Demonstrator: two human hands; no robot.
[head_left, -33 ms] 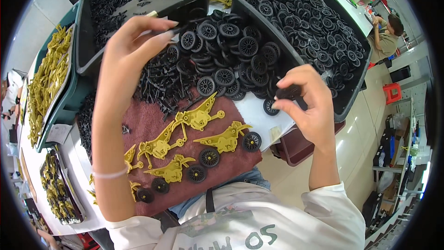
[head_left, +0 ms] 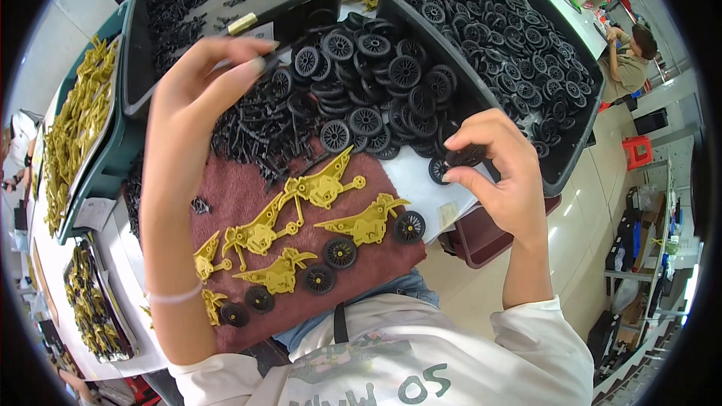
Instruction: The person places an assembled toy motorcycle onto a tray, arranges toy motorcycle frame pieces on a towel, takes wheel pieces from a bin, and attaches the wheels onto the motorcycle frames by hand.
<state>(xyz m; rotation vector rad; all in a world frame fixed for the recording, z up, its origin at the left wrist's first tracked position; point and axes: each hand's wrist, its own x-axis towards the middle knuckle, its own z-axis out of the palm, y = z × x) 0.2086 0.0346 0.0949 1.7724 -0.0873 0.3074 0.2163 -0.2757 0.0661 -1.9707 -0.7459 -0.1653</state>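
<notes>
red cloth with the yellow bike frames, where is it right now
In the head view the red cloth lies low and centre-left, just in front of the person, between the left hand and right hand, below the loose pile of black wheels.

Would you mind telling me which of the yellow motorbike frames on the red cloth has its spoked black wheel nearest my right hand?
The rightmost yellow frame, at the cloth's right edge. Its wheel sits just below your right hand; the other frames lie further left.
</notes>
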